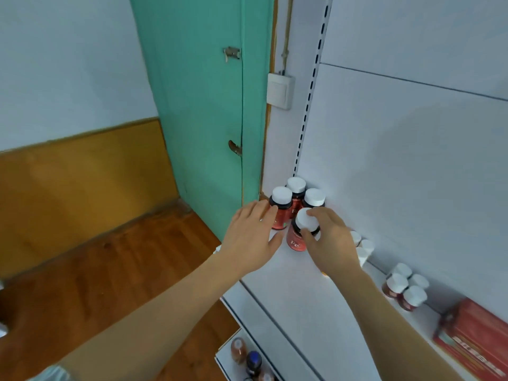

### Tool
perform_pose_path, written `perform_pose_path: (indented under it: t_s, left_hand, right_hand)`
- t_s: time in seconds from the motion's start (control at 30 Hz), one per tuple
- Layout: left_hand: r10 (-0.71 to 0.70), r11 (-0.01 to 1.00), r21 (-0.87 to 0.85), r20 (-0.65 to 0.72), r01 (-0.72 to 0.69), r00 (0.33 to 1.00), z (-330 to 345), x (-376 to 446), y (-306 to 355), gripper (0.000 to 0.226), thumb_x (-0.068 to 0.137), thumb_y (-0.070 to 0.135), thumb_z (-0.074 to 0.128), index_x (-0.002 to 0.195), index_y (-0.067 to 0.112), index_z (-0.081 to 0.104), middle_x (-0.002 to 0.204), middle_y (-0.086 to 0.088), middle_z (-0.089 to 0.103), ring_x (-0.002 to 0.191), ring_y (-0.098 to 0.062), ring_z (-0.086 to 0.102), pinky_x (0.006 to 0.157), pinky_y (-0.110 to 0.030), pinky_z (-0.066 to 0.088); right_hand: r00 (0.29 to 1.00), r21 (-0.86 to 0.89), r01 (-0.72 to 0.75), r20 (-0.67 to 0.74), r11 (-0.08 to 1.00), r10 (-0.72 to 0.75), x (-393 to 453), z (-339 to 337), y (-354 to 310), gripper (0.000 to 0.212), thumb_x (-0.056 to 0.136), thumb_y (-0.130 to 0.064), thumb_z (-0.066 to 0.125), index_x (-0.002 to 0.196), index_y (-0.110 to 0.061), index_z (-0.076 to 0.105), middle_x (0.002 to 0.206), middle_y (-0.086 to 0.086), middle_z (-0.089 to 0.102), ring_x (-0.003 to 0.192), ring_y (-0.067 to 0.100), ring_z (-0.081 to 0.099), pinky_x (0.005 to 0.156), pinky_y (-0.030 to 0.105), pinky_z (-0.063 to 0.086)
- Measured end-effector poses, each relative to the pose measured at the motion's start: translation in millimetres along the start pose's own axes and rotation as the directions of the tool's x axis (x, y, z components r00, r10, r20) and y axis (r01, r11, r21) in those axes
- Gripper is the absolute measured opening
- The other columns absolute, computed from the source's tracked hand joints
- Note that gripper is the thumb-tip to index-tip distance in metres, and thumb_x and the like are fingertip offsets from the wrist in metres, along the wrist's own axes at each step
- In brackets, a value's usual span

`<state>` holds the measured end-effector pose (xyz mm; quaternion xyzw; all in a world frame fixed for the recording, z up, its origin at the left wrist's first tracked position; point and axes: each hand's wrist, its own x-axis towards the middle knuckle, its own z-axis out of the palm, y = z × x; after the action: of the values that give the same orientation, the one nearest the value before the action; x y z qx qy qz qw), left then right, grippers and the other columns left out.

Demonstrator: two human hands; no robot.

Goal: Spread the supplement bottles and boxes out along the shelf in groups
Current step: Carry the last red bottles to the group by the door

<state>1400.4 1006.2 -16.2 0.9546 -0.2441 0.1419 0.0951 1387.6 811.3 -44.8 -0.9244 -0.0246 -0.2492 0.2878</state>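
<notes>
Several red supplement bottles with white caps stand at the left end of the white shelf (288,281). My right hand (328,242) grips the front bottle (298,239) by its cap. Three more bottles (296,188) cluster behind it against the back panel. My left hand (251,237) is spread open, its fingertips touching the leftmost bottle (280,204). Further right stand white-capped bottles (362,247), partly hidden by my right wrist, then a group of red bottles (405,287), then red boxes (475,339).
A green door (203,105) and a wall switch (279,90) lie just left of the shelf unit. A lower shelf holds other bottles (248,358). The wooden floor (110,270) is below on the left.
</notes>
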Motion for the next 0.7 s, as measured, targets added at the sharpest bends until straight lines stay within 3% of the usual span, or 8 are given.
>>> perform_pose_path:
  t_s: [0.33,0.43,0.57,0.7]
  left_hand:
    - [0.147,0.984,-0.103,0.033,-0.143,0.989,39,68,-54,0.06,0.093,0.049,0.047,0.143,0.015,0.043,0.141,-0.009,0.047,0.132,-0.031,0.042,0.105,-0.044,0.042]
    - [0.232,0.964,-0.144,0.059,-0.221,0.971,45,81,-65,0.062,0.091,0.05,0.039,0.142,0.015,0.042,0.138,-0.009,0.047,0.128,-0.031,0.044,0.103,-0.045,0.044]
    - [0.322,0.933,-0.177,0.029,-0.312,0.946,52,91,-80,0.06,0.09,0.045,0.053,0.141,0.015,0.044,0.134,-0.01,0.05,0.124,-0.031,0.047,0.097,-0.043,0.047]
    - [0.391,0.901,-0.211,0.013,-0.38,0.92,55,95,-87,0.058,0.09,0.044,0.052,0.139,0.014,0.044,0.133,-0.01,0.051,0.122,-0.031,0.048,0.097,-0.043,0.047]
  right_hand:
    - [0.997,-0.144,-0.063,-0.058,0.988,0.055,26,45,11,0.036,0.084,-0.006,0.07,0.119,-0.007,0.064,0.125,0.012,0.062,0.107,0.038,0.06,0.09,0.046,0.051]
    - [0.993,-0.203,-0.068,-0.105,0.977,0.048,28,48,7,0.032,0.085,-0.005,0.071,0.116,-0.009,0.066,0.124,0.012,0.061,0.103,0.037,0.06,0.086,0.045,0.051]
    - [0.977,-0.26,-0.18,-0.16,0.949,0.142,27,56,-6,0.033,0.085,-0.009,0.072,0.117,-0.015,0.068,0.124,0.014,0.06,0.099,0.037,0.062,0.079,0.044,0.054]
    - [0.968,-0.277,-0.238,-0.148,0.931,0.203,24,59,-13,0.033,0.09,-0.012,0.067,0.122,-0.016,0.064,0.131,0.014,0.057,0.101,0.036,0.064,0.074,0.044,0.056]
